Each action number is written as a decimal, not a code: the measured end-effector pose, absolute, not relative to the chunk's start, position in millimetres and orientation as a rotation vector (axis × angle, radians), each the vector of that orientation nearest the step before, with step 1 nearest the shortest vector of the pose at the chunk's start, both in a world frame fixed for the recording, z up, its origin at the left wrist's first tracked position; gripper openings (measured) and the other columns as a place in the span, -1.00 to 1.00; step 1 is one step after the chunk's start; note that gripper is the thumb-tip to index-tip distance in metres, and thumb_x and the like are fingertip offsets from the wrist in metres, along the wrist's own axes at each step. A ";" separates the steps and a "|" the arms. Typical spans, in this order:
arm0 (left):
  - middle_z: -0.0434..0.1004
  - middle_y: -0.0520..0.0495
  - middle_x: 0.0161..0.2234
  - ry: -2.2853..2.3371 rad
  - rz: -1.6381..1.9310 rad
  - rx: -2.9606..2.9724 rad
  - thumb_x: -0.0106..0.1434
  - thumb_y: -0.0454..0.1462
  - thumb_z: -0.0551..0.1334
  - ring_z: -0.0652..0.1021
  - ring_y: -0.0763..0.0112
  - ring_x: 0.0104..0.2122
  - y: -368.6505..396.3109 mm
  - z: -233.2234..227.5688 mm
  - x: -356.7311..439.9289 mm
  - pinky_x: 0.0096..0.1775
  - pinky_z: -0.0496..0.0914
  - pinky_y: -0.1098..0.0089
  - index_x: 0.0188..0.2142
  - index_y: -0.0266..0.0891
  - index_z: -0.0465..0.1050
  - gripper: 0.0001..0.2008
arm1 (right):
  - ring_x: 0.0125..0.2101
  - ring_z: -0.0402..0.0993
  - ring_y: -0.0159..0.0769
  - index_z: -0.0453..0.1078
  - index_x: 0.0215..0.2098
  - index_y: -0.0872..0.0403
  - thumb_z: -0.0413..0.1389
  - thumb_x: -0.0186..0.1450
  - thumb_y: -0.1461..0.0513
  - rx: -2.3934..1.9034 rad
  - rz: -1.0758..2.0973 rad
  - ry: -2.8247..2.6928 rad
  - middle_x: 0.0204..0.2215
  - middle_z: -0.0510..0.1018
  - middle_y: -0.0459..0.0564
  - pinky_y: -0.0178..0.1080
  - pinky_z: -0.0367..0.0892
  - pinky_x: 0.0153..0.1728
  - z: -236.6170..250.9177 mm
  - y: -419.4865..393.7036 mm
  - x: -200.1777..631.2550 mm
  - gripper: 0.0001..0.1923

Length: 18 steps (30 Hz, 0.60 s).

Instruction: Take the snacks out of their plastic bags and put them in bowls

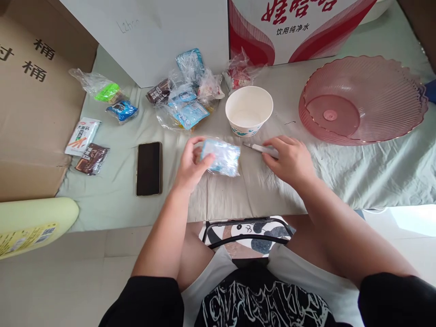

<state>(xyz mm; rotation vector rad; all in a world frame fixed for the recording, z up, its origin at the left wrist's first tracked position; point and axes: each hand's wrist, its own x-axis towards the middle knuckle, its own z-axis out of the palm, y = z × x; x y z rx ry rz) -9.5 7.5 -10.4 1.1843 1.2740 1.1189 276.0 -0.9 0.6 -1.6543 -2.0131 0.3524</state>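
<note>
My left hand (190, 164) grips a small light-blue snack packet (222, 157) by its left end, just above the cloth-covered surface (357, 172). My right hand (289, 159) rests to the right of the packet, with its fingers closed around a slim white tool (256, 147) that points left. An empty white paper bowl (249, 110) stands just beyond both hands. A pile of wrapped snacks in clear plastic (185, 97) lies behind the packet, to the left of the bowl.
A pink ribbed plastic basket (361, 100) sits at the right. A dark phone (149, 168) lies left of my left hand. More snack packets (91, 144) lie at the far left beside a cardboard box (30, 113). White and red cartons (299, 27) stand at the back.
</note>
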 end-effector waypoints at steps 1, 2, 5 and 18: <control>0.63 -0.12 -0.11 1.256 1.067 1.255 0.07 0.15 0.48 0.66 0.28 -0.21 5.5 -10.9 -7.6 -0.25 0.53 0.37 0.09 -0.05 0.43 -0.32 | -0.14 0.61 0.01 0.55 -0.07 0.02 0.11 0.27 0.24 -1.534 0.344 -2.030 -0.13 0.69 0.12 -0.05 0.42 -0.16 0.6 -1.4 274.7 -0.71; 0.62 -0.17 -0.01 1.248 1.046 1.334 0.08 0.17 0.45 0.66 0.21 -0.09 4.0 -11.1 -5.6 -0.17 0.55 0.33 0.12 -0.05 0.41 -0.29 | -0.06 0.60 0.02 0.52 0.01 0.03 0.09 0.26 0.26 -1.378 0.374 -2.047 -0.05 0.67 0.14 -0.03 0.44 -0.10 1.2 -2.4 272.3 -0.64; 0.49 -0.25 0.26 1.261 1.080 1.627 0.10 0.11 0.47 0.51 0.06 0.25 2.3 -8.0 0.2 0.10 0.50 0.21 0.18 -0.08 0.41 -0.28 | 0.07 0.55 -0.03 0.41 0.17 0.04 0.07 0.21 0.32 -0.933 0.552 -2.115 0.08 0.61 0.14 -0.02 0.45 0.01 5.1 -7.1 261.9 -0.46; 0.68 -0.09 -0.13 1.725 1.323 1.673 0.25 -0.29 0.18 0.65 0.21 -0.06 5.3 -4.4 -13.0 -0.05 0.53 0.25 -0.15 -0.16 0.55 -0.78 | -0.22 0.53 -0.10 0.47 -0.39 -0.02 0.01 0.17 0.42 -1.433 0.159 -1.780 -0.23 0.60 0.03 -0.03 0.40 -0.16 3.4 -1.0 280.0 -0.73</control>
